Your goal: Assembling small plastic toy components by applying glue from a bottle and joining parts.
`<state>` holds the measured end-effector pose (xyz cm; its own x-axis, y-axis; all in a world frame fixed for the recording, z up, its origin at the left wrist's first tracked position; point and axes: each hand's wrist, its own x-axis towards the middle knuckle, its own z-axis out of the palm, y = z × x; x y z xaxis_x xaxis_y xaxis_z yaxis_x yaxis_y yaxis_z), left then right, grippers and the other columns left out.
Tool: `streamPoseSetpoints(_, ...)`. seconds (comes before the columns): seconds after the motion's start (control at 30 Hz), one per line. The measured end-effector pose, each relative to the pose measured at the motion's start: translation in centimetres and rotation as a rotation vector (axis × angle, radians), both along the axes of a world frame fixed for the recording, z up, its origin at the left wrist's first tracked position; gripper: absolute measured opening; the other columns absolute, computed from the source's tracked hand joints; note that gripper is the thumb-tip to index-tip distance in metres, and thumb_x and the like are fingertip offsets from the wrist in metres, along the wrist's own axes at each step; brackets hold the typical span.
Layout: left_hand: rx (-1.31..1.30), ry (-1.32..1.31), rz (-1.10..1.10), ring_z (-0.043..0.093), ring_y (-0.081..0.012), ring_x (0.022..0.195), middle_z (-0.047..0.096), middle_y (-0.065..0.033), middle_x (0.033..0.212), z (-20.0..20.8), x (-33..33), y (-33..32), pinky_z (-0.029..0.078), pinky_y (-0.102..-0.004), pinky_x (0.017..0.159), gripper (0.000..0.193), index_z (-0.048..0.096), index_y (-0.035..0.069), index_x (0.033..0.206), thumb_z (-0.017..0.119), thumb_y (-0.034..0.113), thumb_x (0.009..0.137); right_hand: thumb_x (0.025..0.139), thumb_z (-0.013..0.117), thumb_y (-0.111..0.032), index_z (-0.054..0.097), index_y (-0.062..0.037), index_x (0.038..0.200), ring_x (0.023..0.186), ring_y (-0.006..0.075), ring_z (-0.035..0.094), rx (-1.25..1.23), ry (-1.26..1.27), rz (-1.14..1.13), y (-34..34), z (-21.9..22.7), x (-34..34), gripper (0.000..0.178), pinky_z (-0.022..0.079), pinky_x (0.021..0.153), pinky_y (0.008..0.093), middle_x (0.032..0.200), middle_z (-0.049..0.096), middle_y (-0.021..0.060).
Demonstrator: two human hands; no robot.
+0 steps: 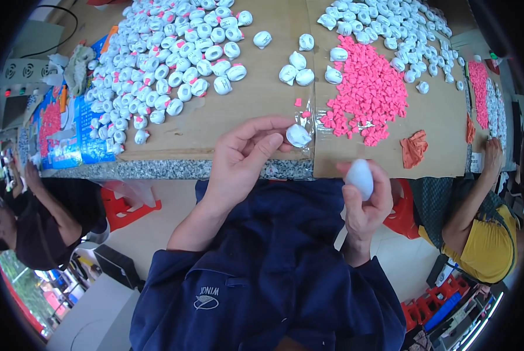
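Above the table's near edge, my left hand (247, 153) pinches a small white plastic piece (298, 136) between thumb and fingers. My right hand (367, 199), lower and to the right, is wrapped round a smooth pale egg-shaped thing (360, 178); its exact kind does not show. The two held things are apart. Just beyond my left fingertips, a few loose pink bits (298, 102) lie by a strip of clear tape. Past my right hand spreads a heap of small pink pieces (370, 88). Several loose white pieces (297, 75) sit in the middle.
A large pile of white ring-like pieces (180, 64), some with pink parts, covers the far left; more white pieces (385, 23) lie far right. A crumpled orange scrap (414, 149) rests on the cardboard (350, 167). People work at both sides (45, 222), (478, 234).
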<state>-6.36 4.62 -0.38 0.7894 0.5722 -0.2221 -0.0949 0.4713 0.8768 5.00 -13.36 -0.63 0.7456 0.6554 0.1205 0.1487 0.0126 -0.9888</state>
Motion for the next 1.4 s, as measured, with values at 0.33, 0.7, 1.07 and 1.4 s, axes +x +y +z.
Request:
streamPoseSetpoints(0.33,1.196,0.132,0.101,0.058,-0.0236,0.082,0.06,-0.0095,0.093,-1.6,2.2,-2.5,0.049,-0.0319,0.072,0.029,0.065,0.003,0.096,0.068,-0.001,0.068,0.08,0.066,-0.01,0.051,0.0058,0.113,0.086,0.0155,0.061,0.023,0.083,-0.114,2.6,-1.3,-0.7,0.04,0.047,0.072,0.021,0.096,0.061,0.0136)
streamPoseSetpoints(0.7,1.254,0.068,-0.159,0.058,-0.0203,0.081,0.058,-0.0098,0.103,-1.2,1.5,-1.2,0.05,-0.0288,0.07,0.028,0.066,0.002,0.097,0.067,-0.004,0.07,0.076,0.069,-0.01,0.051,0.0074,0.111,0.081,0.0186,0.062,0.098,0.07,-0.101,-0.6,-2.0,0.7,0.043,0.05,0.072,0.0252,0.101,0.059,0.015)
streamPoseSetpoints(1.07,0.037,-0.021,-0.077,0.058,-0.0115,0.09,0.059,-0.0093,0.102,-1.3,0.2,-0.7,0.049,-0.0225,0.081,0.029,0.057,-0.005,0.109,0.058,-0.009,0.08,0.065,0.075,-0.012,0.064,0.0059,0.092,0.058,0.0107,0.047,0.02,-0.075,-0.024,0.1,0.0,0.7,0.034,0.034,0.051,0.022,0.066,0.057,0.0053)
streamPoseSetpoints(1.4,-0.005,-0.029,-0.08,0.059,-0.0126,0.091,0.062,-0.0093,0.098,-1.3,0.2,-0.7,0.049,-0.0232,0.081,0.027,0.056,-0.005,0.107,0.057,-0.008,0.081,0.067,0.074,-0.011,0.065,0.005,0.092,0.058,0.0098,0.048,-0.051,-0.013,-0.017,0.5,0.4,0.6,0.032,0.033,0.05,0.0217,0.066,0.057,0.0053)
